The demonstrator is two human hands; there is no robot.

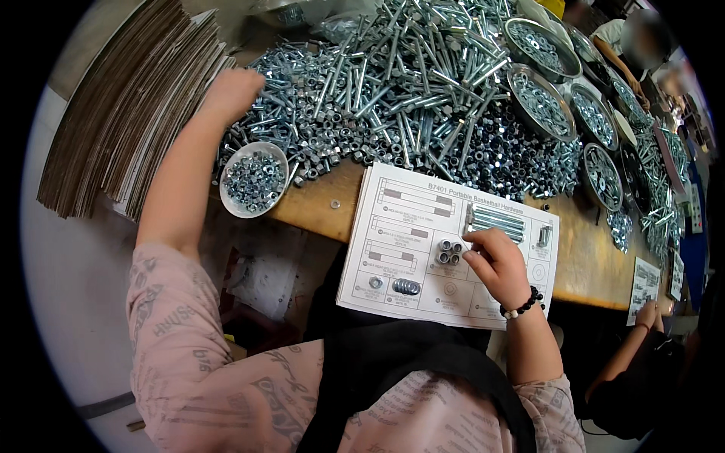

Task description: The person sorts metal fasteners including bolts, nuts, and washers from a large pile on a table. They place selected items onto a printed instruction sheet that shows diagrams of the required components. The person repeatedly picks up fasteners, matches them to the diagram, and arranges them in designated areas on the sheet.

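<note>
My left hand (236, 92) is at the left edge of a large heap of bolts (302, 83), its fingers curled in and their tips hidden. Whatever it may grip does not show. My right hand (500, 260) hovers over a stack of printed diagram sheets (362, 283), thumb and forefinger apart beside a cluster of several lock nuts (450, 252). On the same top sheet rest a row of long bolts (495, 223), a short bolt (544, 235), a single nut (375, 282) and an overlapping row of washers (406, 287).
A white bowl of small nuts (255, 180) stands at the table's front left. Stacked flat cardboard (128, 106) rises at far left. Loose nuts (483, 158) spread before the bolts; metal bowls of washers (541, 102) line the right. Another person's hands (646, 313) hold a sheet at right.
</note>
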